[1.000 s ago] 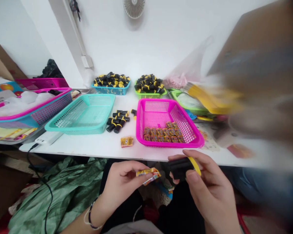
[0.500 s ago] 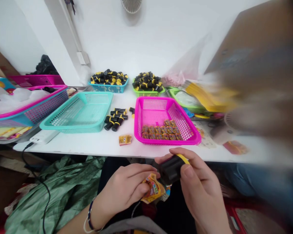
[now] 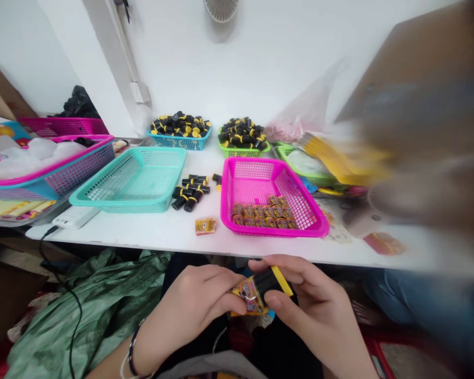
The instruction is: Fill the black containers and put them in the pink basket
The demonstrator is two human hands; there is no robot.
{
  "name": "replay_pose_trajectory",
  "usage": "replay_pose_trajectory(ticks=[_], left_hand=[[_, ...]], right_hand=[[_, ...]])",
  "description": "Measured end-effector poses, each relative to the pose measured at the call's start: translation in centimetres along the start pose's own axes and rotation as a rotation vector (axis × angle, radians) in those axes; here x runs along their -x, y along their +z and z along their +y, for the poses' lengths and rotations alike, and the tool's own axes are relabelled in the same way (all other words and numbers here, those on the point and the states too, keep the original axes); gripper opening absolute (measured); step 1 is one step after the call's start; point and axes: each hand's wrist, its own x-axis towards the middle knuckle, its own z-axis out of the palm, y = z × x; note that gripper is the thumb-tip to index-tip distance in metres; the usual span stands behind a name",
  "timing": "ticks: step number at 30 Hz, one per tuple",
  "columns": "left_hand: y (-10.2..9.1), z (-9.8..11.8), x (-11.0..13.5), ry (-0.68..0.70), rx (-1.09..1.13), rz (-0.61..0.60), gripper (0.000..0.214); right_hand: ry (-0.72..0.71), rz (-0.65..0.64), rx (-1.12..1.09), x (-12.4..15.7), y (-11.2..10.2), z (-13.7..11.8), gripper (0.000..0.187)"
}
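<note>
Below the table edge, my right hand (image 3: 310, 300) grips a black cylinder (image 3: 266, 281) with a yellow end. My left hand (image 3: 193, 310) pinches a colourful printed paper wrapper (image 3: 249, 297) and presses it against the cylinder's near end. The fingers of both hands nearly meet around the two items. Part of the wrapper is hidden by my fingers. A similar small wrapper (image 3: 205, 226) lies on the table, beyond my hands and next to a pink plastic basket (image 3: 274, 173).
The pink basket holds wrapped cylinders in rows. Loose black-and-yellow cylinders (image 3: 190, 192) lie beside a teal basket (image 3: 130, 179). Blue and green baskets (image 3: 180, 125) hold more behind. A blurred brown object (image 3: 426, 137) blocks the right side. A power bank (image 3: 75, 217) sits at the front edge.
The wrapper has moved from my left hand's fingertips onto the cylinder's end. My hands have drawn closer together, and the cylinder now tilts with its yellow end toward the lower right.
</note>
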Motion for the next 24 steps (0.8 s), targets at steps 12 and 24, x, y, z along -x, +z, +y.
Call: replay_pose_trajectory(ticks=[12,24], left_hand=[[1.9,-0.7,0.7,-0.476,0.949,-0.089,0.035],[1.3,0.0,0.5,-0.256,0.415,0.074,0.025]], right_hand=[[-0.117,-0.057,0.043,-0.6,0.8,0.2,0.045],[0.056,-0.017,-0.201,0.1,0.6,1.3,0.047]])
